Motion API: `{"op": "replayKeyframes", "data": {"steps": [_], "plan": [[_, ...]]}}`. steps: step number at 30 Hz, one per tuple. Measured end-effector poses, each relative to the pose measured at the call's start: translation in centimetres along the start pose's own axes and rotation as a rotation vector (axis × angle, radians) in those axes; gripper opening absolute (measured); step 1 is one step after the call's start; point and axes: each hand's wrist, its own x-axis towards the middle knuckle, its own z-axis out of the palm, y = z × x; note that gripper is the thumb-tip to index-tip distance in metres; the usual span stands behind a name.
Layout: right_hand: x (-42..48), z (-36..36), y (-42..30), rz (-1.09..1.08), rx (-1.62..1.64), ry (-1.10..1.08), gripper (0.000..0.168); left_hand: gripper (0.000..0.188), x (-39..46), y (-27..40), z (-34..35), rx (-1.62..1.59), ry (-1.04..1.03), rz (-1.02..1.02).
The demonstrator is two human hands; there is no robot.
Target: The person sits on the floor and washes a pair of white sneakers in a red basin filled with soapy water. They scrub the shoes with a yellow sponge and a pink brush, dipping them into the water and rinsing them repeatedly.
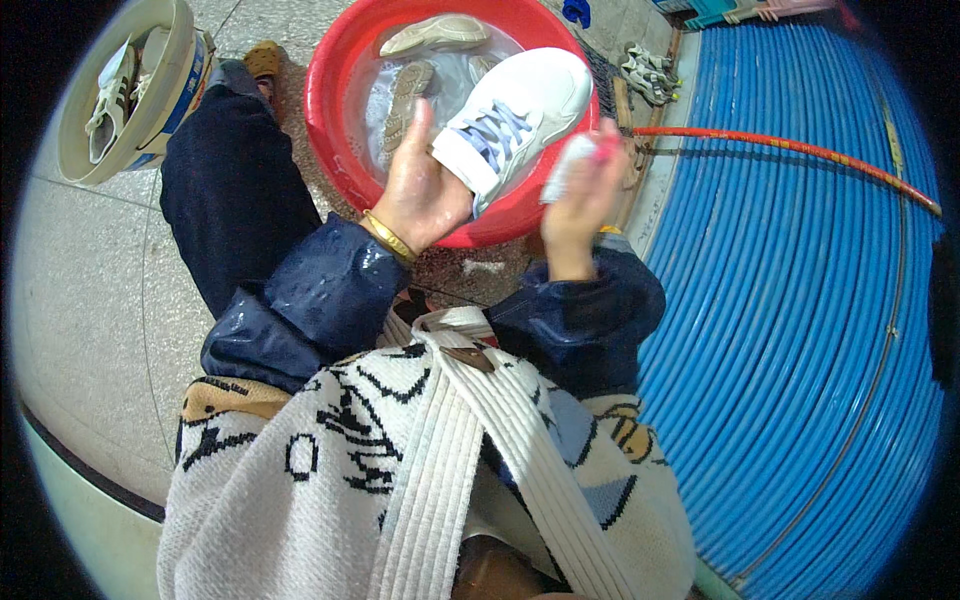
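A white lace-up shoe (517,112) with bluish laces is tilted over a red plastic basin (330,112). My left hand (420,187) supports it at the heel end, thumb raised and fingers hidden behind the shoe. Just right of the shoe, my right hand (581,202) grips a small white-and-pink scrubbing brush (568,166); motion blurs both. Brush and shoe look apart, though the blur makes this hard to settle. In the basin's sudsy water lie a pale shoe (435,35) and a shoe with its patterned sole (407,101) facing up.
Left of the basin, a white bucket (75,161) holds several shoes. Ribbed blue material (772,300) covers the right side, with a red hose (810,150) across it. More shoes (649,73) rest by its edge. A slippered foot (262,64) stands near the bucket.
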Motion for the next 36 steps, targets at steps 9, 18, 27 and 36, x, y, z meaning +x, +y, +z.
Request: {"op": "replayKeyframes", "data": {"steps": [9,18,27,36], "plan": [[4.9,2.7,3.0,0.122,-0.672,-0.202,0.043,0.029,0.5,-1.8,-3.6,0.577,0.423,0.079],[4.0,3.0,3.5,0.181,-0.697,-0.354,0.041,0.032,1.8,-1.3,-5.6,0.426,0.281,0.05],[3.6,3.1,2.0,0.144,-0.834,-0.32,0.037,0.03,1.8,-1.3,-6.8,0.23,0.12,-0.106],[2.1,3.2,3.0,-0.014,-0.804,-0.327,0.047,0.042,2.0,-1.0,-7.5,0.188,0.152,-0.093]]}}
